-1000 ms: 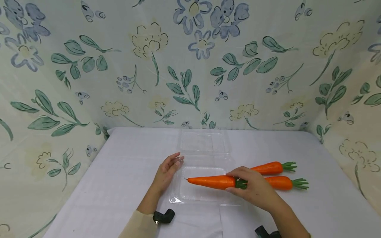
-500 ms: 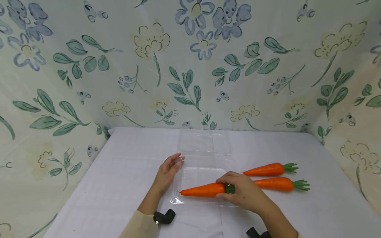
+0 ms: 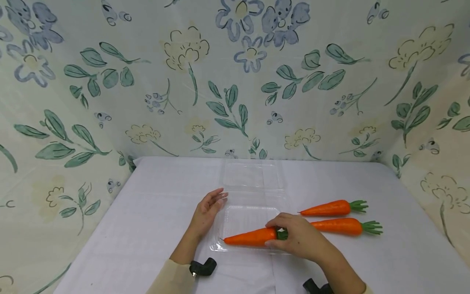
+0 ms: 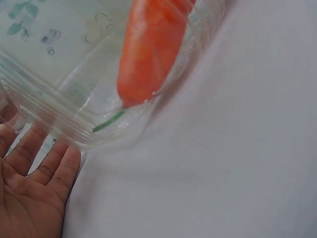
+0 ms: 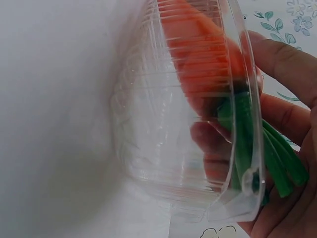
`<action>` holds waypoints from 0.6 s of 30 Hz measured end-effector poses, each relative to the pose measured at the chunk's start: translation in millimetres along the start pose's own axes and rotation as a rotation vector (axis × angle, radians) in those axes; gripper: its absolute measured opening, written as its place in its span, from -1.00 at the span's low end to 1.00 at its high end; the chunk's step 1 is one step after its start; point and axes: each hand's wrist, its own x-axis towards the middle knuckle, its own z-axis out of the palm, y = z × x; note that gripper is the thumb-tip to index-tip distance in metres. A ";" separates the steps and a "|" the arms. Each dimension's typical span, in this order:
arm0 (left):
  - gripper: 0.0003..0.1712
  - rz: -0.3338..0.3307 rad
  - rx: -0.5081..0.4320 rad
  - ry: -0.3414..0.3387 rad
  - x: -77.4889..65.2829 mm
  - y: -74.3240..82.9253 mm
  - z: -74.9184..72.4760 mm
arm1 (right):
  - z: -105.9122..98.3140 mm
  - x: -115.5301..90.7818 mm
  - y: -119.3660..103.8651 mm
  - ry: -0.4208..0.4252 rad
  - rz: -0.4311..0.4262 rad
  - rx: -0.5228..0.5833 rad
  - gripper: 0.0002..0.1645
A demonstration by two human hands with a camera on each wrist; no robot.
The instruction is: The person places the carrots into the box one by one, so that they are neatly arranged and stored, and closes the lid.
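My right hand (image 3: 301,239) pinches an orange carrot (image 3: 251,237) near its green top, thumb on one side and fingers on the other. The carrot lies sideways within the near part of a clear plastic clamshell container (image 3: 235,216), its tip toward the left wall. Through the ribbed wall in the right wrist view, the green stalks (image 5: 280,158) show under the palm. At the container's left side rests my left hand (image 3: 205,214), its fingers (image 4: 62,166) extended against the plastic in the left wrist view and holding nothing.
Two more carrots lie right of the container, one farther back (image 3: 327,208) and one nearer (image 3: 341,226), partly behind the right hand. The container's lid (image 3: 253,175) is folded back toward the floral curtain (image 3: 235,81). A white cloth (image 3: 165,183) covers the table.
My right hand has brought the carrot toward the near left and down into the container, mostly in the first half second. The left hand stays where it was.
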 end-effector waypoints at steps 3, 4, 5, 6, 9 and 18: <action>-0.48 0.002 0.001 -0.001 0.4 -0.3 0.3 | 0.1 1.6 0.5 -0.009 0.018 0.016 -0.45; -0.48 0.001 0.000 -0.002 0.4 -0.3 0.4 | 0.0 1.9 0.5 -0.010 0.023 0.020 -0.45; -0.48 0.000 0.001 -0.002 0.5 -0.2 0.4 | 0.0 2.2 0.5 -0.010 0.028 0.024 -0.46; -0.48 -0.001 0.002 -0.001 0.5 -0.1 0.4 | -0.1 2.2 0.3 -0.009 0.033 0.029 -0.46; -0.48 -0.004 0.005 0.000 0.3 0.3 0.3 | -1.4 1.4 -0.3 -0.007 0.040 0.055 -0.45; -0.47 -0.001 0.013 0.002 -0.1 0.9 0.0 | -13.7 -9.2 11.4 0.135 -0.036 0.153 -0.56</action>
